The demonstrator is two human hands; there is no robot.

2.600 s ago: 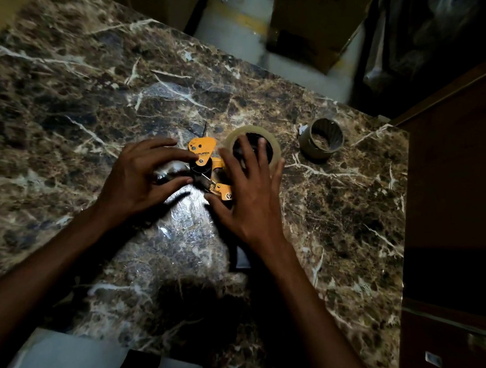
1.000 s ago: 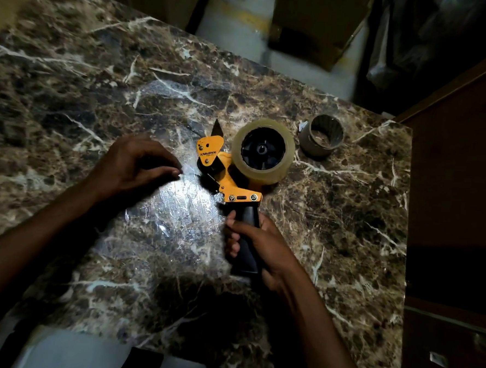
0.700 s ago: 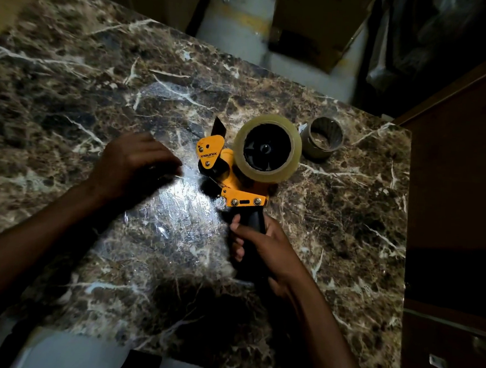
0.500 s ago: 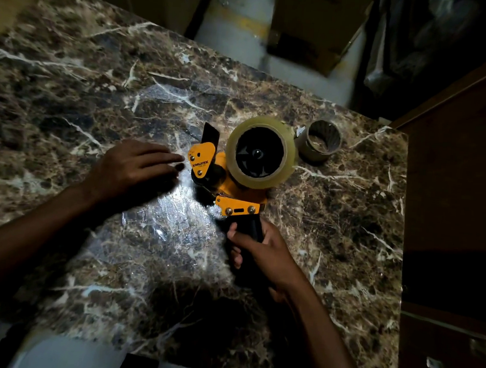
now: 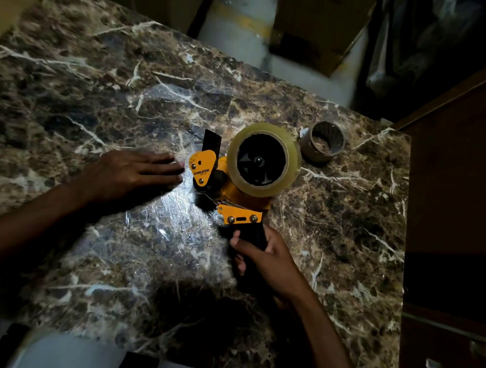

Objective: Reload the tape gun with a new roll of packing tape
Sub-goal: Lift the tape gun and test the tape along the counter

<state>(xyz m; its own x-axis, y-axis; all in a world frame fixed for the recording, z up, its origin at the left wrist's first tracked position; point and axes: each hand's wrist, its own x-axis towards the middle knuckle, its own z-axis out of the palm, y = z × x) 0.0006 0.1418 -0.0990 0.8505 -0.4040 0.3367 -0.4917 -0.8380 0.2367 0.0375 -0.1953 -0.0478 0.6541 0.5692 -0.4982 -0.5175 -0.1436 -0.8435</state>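
An orange and black tape gun (image 5: 236, 196) is held raised a little over the dark marble table (image 5: 100, 75). A full roll of clear packing tape (image 5: 293, 161) sits on its black hub. My right hand (image 5: 263, 259) is closed around the gun's black handle from below. My left hand (image 5: 134, 173) lies flat on the table just left of the gun's orange front plate, fingers together and holding nothing. An empty cardboard tape core (image 5: 322, 144) stands on the table right of the roll.
The table's right edge meets a dark wooden cabinet (image 5: 457, 197). Beyond the far edge lie a pale floor and cardboard boxes (image 5: 316, 29). A bright glare spot shines on the marble between my hands.
My right hand went from the roll to the handle and lifted the gun upright. My left hand let go of the gun's front and now rests flat beside it.
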